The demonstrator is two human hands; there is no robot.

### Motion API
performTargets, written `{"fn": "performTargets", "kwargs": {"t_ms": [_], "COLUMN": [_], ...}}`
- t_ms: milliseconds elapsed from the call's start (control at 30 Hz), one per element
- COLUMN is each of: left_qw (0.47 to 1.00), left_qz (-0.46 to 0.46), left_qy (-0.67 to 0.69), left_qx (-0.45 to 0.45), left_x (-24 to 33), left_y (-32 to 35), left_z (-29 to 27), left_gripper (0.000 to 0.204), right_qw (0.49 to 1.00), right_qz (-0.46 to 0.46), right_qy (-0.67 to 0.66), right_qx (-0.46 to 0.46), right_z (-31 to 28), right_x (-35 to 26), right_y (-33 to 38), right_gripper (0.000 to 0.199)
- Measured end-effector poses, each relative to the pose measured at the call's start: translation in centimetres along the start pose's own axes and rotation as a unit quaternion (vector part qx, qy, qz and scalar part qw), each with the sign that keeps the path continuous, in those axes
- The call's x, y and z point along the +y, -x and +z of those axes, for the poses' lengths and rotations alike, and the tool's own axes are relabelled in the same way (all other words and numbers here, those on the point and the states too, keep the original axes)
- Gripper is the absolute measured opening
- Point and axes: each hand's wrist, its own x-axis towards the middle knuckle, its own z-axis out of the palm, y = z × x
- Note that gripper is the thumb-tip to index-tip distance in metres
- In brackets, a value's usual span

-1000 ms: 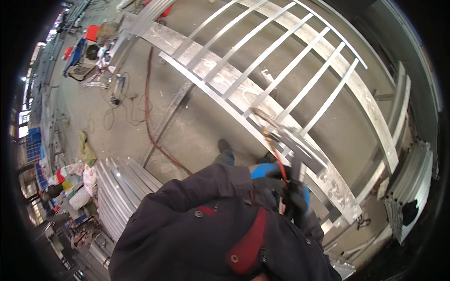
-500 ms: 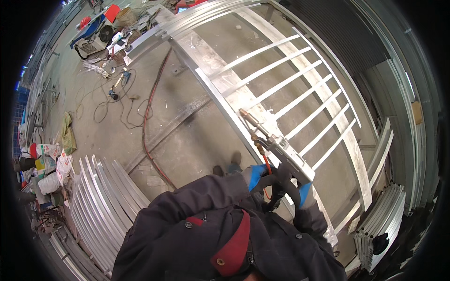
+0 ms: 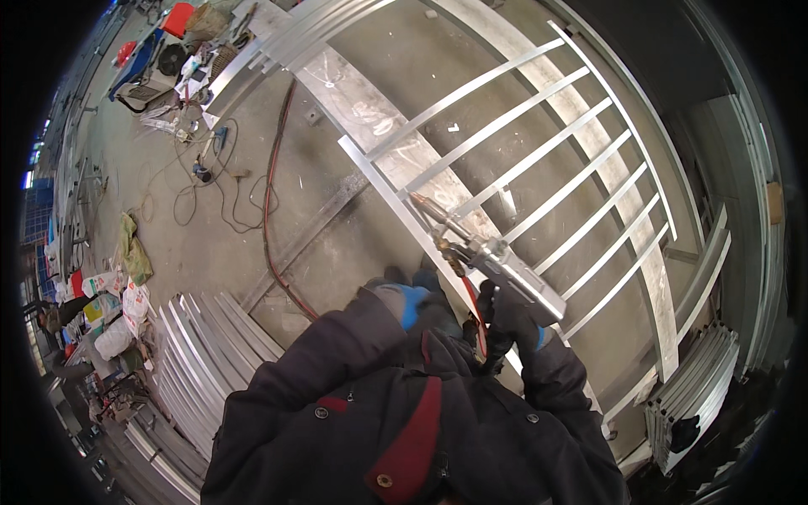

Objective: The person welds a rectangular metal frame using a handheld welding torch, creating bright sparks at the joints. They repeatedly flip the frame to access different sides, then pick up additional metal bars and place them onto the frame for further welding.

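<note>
Your right hand (image 3: 513,324), in a black glove with a blue cuff, is clenched around the grip of a welding torch (image 3: 492,257). The torch body is a boxy, brushed-silver block; a brass-coloured neck runs from it up and to the left and ends in a narrow nozzle. That nozzle sits just over the near rail of a metal gate frame (image 3: 522,160). A thin red lead hangs below the grip.

Your left hand (image 3: 412,295), gloved in blue and black, rests just left of the torch, close to the frame's edge. Whether it grips anything I cannot tell; your sleeve hides the fingers.

The frame is pale, matte aluminium-like bar stock: two long flat rails joined by about seven thin crossbars, lying flat over grey concrete.

One red hose (image 3: 271,210) snakes across the floor. One fanned stack of silver profiles (image 3: 206,353) lies left of you, a second bundle of profiles (image 3: 699,379) at lower right.
</note>
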Motion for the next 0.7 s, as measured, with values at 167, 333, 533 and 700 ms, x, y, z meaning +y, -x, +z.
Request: {"fn": "performTargets", "kwargs": {"t_ms": [167,333,533,700], "left_qw": [0.961,0.841,0.794,0.912], "left_qz": [-0.181,-0.237,-0.228,-0.192], "left_qy": [0.195,0.454,0.527,0.317], "left_qx": [0.077,0.176,0.199,0.174], "left_x": [-15.3,-23.0,-20.8,-20.5], "left_y": [-6.0,-13.2,-15.5,-14.9], "left_z": [2.7,4.9,2.2,-0.5], "left_gripper": [0.037,0.038,0.041,0.047], "right_qw": [0.984,0.984,0.938,0.909], "right_qz": [-0.048,0.006,0.039,0.016], "right_qy": [0.147,0.030,0.313,0.403], "right_qx": [0.086,0.177,0.146,0.107], "right_z": [6.4,13.8,13.5,10.4], "right_x": [-9.5,-19.4,-19.4,-15.2], "right_y": [4.6,1.5,-15.6,-25.2], "right_gripper": [0.032,0.036,0.037,0.036]}}
